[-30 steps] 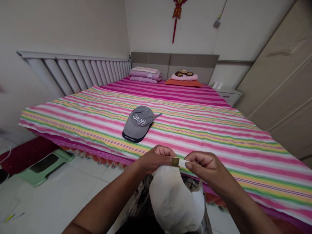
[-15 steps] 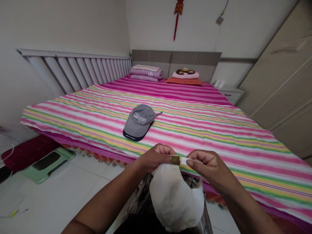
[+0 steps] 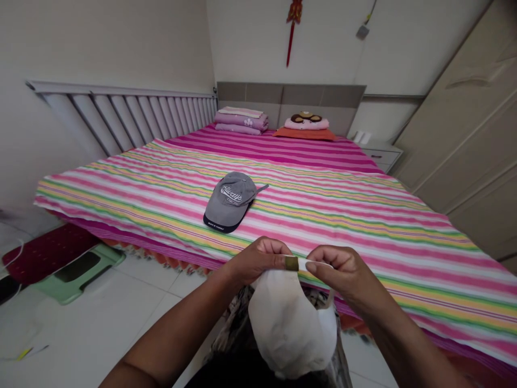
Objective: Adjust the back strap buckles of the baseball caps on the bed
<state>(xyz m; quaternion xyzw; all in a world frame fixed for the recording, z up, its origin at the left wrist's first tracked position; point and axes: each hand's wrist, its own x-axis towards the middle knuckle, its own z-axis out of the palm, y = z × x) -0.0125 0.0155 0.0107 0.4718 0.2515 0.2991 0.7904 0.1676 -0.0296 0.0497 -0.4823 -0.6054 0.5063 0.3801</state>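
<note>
A white cap [image 3: 288, 323] hangs in front of me, held up by its back strap. My left hand [image 3: 258, 261] pinches the brass buckle [image 3: 291, 263] on the strap. My right hand [image 3: 343, 272] pinches the white strap end [image 3: 307, 262] just right of the buckle. Both hands are closed, fingertips nearly touching. A grey cap [image 3: 231, 200] with white lettering lies on the striped bed [image 3: 363, 215], beyond the hands and to the left.
Folded purple bedding [image 3: 241, 120] and a pink pillow on an orange one [image 3: 306, 128] lie at the headboard. A green stool [image 3: 75, 272] and dark red mat [image 3: 44, 250] sit on the tiled floor at left. A wardrobe [image 3: 472, 134] stands right, a nightstand [image 3: 379, 153] beside it.
The strap end showing between my two hands has grown shorter and my fingertips have come closer together. The white cap and the grey cap stay where they were.
</note>
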